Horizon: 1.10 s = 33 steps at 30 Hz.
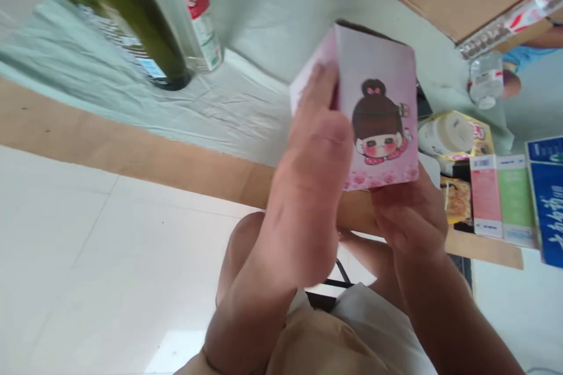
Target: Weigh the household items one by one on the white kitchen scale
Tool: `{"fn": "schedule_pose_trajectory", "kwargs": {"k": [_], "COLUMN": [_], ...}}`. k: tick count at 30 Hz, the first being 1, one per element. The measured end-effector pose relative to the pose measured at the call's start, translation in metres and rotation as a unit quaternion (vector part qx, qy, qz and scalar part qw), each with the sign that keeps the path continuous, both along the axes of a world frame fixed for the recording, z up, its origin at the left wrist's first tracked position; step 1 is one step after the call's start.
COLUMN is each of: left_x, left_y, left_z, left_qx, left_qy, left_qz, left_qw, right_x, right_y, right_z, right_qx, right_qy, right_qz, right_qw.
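Through the head camera I see my own two bare hands, the left hand [316, 146] and the right hand [409, 217], both without rings, watch or gloves. My forearms are uncovered, with no sleeves reaching them. Below them, my lap shows beige shorts [316, 345] and the hem of a white shirt [378, 322]; one bare knee [240, 246] is visible.

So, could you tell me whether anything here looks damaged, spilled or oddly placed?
Nothing stands out. Both hands, left hand and right hand, hold the pink cartoon box intact. The green bottle and clear bottle stand on the table, with no spill visible.
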<state>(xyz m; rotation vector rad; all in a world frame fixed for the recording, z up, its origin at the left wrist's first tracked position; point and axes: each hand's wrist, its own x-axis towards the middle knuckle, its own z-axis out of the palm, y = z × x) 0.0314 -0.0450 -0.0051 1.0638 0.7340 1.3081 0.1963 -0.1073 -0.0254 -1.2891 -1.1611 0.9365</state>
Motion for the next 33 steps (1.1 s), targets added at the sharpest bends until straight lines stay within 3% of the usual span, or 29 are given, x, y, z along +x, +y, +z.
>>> {"fn": "schedule_pose_trajectory", "kwargs": {"k": [3,6,9,15,17,22,25,33], "left_x": [0.052,0.097,0.128,0.158,0.162,0.158,0.149,0.142], "left_y": [-0.002,-0.009,-0.018,-0.028,-0.029,-0.027,-0.024,-0.021], "left_z": [-0.017,-0.029,-0.037,-0.055,-0.062,-0.077,-0.079,-0.066], "left_qx": [0.017,0.024,0.021,0.029,0.030,0.027,0.000,-0.033], "left_qy": [-0.043,-0.051,-0.032,-0.024,-0.026,0.017,0.030,0.059], "left_qz": [-0.162,-0.257,-0.295,-0.326,-0.294,-0.122,-0.112,-0.089], "left_qw": [0.986,0.965,0.955,0.945,0.955,0.992,0.993,0.994], "right_x": [0.042,0.080,0.109,0.136,0.139,0.147,0.151,0.149], "right_y": [-0.034,-0.058,-0.076,-0.095,-0.097,-0.111,-0.123,-0.134], "right_z": [-0.003,-0.006,-0.012,-0.019,-0.020,-0.030,-0.037,-0.041], "right_qx": [-0.015,-0.022,-0.029,-0.044,-0.045,0.029,0.044,-0.022], "right_qy": [-0.025,-0.025,-0.033,-0.066,-0.066,-0.109,-0.101,-0.107], "right_qz": [-0.092,-0.155,-0.199,-0.144,-0.155,-0.241,-0.257,-0.254], "right_qw": [0.995,0.987,0.979,0.986,0.985,0.964,0.960,0.961]}}
